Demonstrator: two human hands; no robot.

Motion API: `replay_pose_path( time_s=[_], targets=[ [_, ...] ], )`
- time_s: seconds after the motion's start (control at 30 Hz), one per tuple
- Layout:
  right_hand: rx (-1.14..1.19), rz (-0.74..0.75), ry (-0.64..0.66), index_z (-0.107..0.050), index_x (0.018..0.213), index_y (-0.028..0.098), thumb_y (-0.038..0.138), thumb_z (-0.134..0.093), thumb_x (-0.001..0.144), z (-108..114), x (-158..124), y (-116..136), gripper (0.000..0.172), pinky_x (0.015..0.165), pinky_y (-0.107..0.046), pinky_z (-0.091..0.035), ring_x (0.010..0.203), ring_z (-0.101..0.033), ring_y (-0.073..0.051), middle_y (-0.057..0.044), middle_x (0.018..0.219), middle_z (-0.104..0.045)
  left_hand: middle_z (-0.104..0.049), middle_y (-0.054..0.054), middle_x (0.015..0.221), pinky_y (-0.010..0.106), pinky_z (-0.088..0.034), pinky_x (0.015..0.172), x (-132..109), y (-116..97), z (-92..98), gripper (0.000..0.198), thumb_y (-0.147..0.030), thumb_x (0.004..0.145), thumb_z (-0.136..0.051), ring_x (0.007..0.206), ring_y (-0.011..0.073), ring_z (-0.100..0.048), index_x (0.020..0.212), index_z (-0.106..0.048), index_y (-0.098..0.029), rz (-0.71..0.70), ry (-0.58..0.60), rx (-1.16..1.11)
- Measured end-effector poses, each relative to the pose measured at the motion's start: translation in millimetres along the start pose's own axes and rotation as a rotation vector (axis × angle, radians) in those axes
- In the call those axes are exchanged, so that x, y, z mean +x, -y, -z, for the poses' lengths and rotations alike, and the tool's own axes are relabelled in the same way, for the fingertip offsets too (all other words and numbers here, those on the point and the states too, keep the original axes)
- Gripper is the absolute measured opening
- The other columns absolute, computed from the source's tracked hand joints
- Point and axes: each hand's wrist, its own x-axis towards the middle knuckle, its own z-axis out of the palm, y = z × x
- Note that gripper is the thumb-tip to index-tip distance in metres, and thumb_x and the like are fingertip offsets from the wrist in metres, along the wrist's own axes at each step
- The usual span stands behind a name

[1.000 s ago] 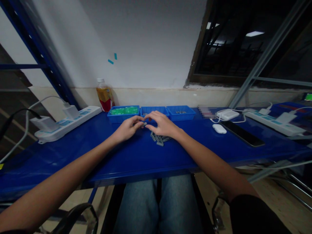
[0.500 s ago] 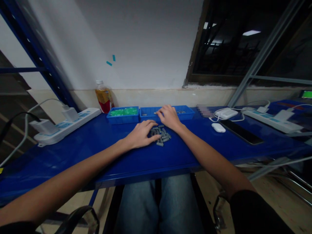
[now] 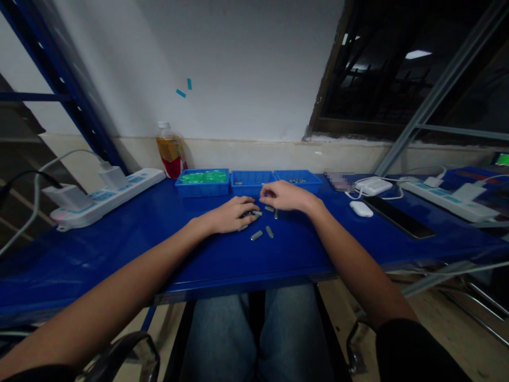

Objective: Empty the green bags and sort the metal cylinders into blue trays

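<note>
Small grey metal pieces (image 3: 262,229) lie loose on the blue table (image 3: 238,260), in front of three blue trays. My left hand (image 3: 230,213) lies over part of the pile, its fingers curled onto the pieces. My right hand (image 3: 287,195) hovers just right of it, fingers bent in a pinch near a piece; what it holds is too small to make out. The left tray (image 3: 202,182) holds green parts. Only a few small parts lie in the middle tray (image 3: 251,181), and grey parts fill the right tray (image 3: 298,180).
A drink bottle (image 3: 170,150) stands by the wall behind the trays. A white power strip (image 3: 104,196) with plugs lies at the left. At the right are a white earbud case (image 3: 359,208), a black phone (image 3: 398,217), a charger (image 3: 374,185) and another power strip (image 3: 445,200).
My right hand has come back from the middle tray to the table beside my left hand. The grey pieces are now spread apart, with a few lying loose nearer me.
</note>
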Motion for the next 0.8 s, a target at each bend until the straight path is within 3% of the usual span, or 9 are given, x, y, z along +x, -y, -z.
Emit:
replay_pose_path(
  time_s=[0.1, 0.17, 0.23, 0.37, 0.47, 0.67, 0.8],
  targets=[
    [0.001, -0.137, 0.251, -0.062, 0.105, 0.017, 0.032, -0.062, 0.08, 3, -6, -4, 0.03, 0.058, -0.023, -0.038, 0.067, -0.057, -0.015, -0.003, 0.083, -0.067, -0.046, 0.013, 0.132, 0.042, -0.034, 0.103, 2, 1, 1.6, 0.039, -0.039, 0.093, -0.04, 0.12, 0.0265, -0.044, 0.121, -0.055, -0.018, 0.046, 0.011, 0.038],
    [-0.011, -0.167, 0.294, -0.062, 0.105, 0.016, 0.031, -0.063, 0.078, -1, -5, -7, 0.031, 0.056, -0.023, -0.038, 0.067, -0.057, -0.015, -0.004, 0.085, -0.067, -0.046, 0.012, 0.131, 0.042, -0.035, 0.1, 4, -1, 1.2, 0.038, -0.041, 0.093, -0.039, 0.118, 0.0262, -0.045, 0.12, -0.055, -0.02, 0.065, 0.007, 0.044],
    [-0.014, -0.153, 0.29, -0.063, 0.097, 0.015, 0.023, -0.061, 0.078, -8, -2, -8, 0.021, 0.054, -0.022, -0.036, 0.065, -0.056, -0.014, -0.004, 0.081, -0.067, -0.048, 0.01, 0.13, 0.042, -0.037, 0.097, 4, -3, 0.9, 0.038, -0.044, 0.093, -0.036, 0.117, 0.0258, -0.046, 0.116, -0.057, -0.022, 0.081, -0.008, 0.051],
    [0.035, -0.02, 0.175, -0.062, 0.084, 0.015, 0.015, -0.056, 0.079, -18, 4, -6, 0.008, 0.056, -0.023, -0.035, 0.065, -0.055, -0.014, -0.004, 0.075, -0.065, -0.06, 0.006, 0.114, 0.039, -0.041, 0.091, 5, -5, 1.5, 0.041, -0.042, 0.096, -0.026, 0.106, 0.0225, -0.054, 0.106, -0.061, -0.023, 0.114, -0.094, 0.087],
    [0.143, 0.073, 0.023, -0.058, 0.085, 0.015, 0.016, -0.053, 0.083, -21, 5, -4, 0.006, 0.06, -0.024, -0.037, 0.069, -0.055, -0.014, -0.004, 0.077, -0.064, -0.065, 0.005, 0.104, 0.036, -0.043, 0.088, 6, -3, 0.7, 0.031, -0.037, 0.094, -0.036, 0.099, 0.0214, -0.058, 0.109, -0.058, -0.021, 0.142, -0.21, 0.069],
    [0.659, 0.127, -0.176, -0.041, 0.098, 0.021, 0.019, -0.046, 0.086, -32, 10, 5, 0.013, 0.061, -0.025, -0.042, 0.066, -0.058, -0.014, 0.003, 0.067, -0.059, -0.063, 0.008, 0.105, 0.031, -0.047, 0.082, 6, -1, 3.0, 0.035, -0.022, 0.085, -0.053, 0.093, 0.0179, -0.06, 0.119, -0.049, -0.014, 0.035, -0.554, -0.09],
    [0.878, 0.101, -0.212, -0.039, 0.091, 0.022, 0.025, -0.046, 0.088, -35, 14, 8, 0.008, 0.068, -0.027, -0.046, 0.07, -0.061, -0.014, 0.004, 0.067, -0.058, -0.064, 0.006, 0.091, 0.029, -0.046, 0.075, 4, -5, 10.4, 0.019, -0.024, 0.088, -0.049, 0.081, 0.0164, -0.058, 0.102, -0.058, -0.015, 0.032, -0.638, -0.033]
  ],
)
